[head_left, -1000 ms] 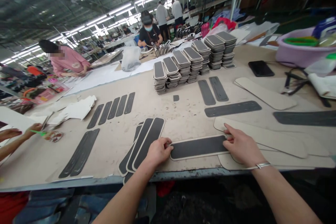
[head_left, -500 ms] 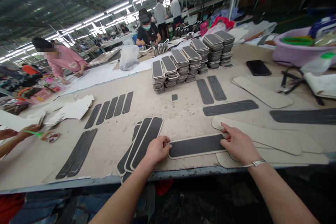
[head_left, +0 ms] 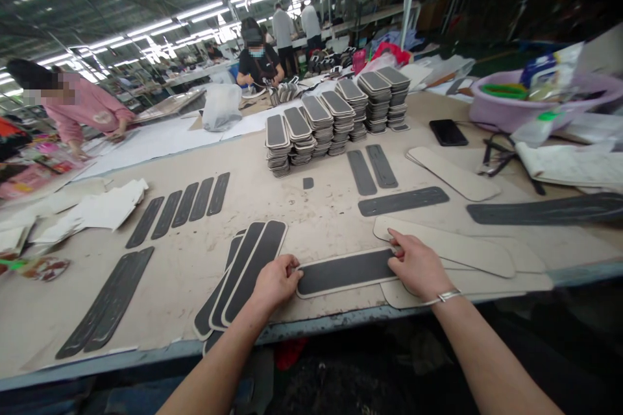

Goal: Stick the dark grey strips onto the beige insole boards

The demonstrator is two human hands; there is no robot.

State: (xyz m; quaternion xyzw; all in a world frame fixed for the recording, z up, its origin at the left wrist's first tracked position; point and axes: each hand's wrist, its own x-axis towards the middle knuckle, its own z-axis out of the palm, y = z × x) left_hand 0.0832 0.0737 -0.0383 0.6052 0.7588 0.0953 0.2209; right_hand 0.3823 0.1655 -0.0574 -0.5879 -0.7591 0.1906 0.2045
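"Panel (head_left: 343,272) first: where does it lie?"

"Crosswise near the front edge of the table (head_left: 316,224), between the two hands, apparently flat. Its right end seems to reach over the pale boards (head_left: 477,256)."

"And the hands?"

"Both are on it. The left hand (head_left: 276,282) pinches the left end, thumb and fingertips together at the corner. The right hand (head_left: 418,269) grasps the other end, thumb on the dark face, index finger stretched past the far edge. How far its other fingers reach underneath, I can't tell."

"Which step would you call this?"

"My guess is squaring up: the dark layer sits on a pale backing, and the hands look to be trueing or pressing the ends. A pale border shows along both long sides, so the two layers look nearly matched."

"What would the next move call for?"

"Even pressure at both ends, I'd say, and a check that the border is the same width all round. Lifting would want both ends raised together, in case the layers slip."

"Anything close by to mind?"

"The fanned pile (head_left: 256,272) of similar panels, just beside the left hand, its near end poking over the table edge. The tall stacks (head_left: 318,110) stand well apart, farther back."
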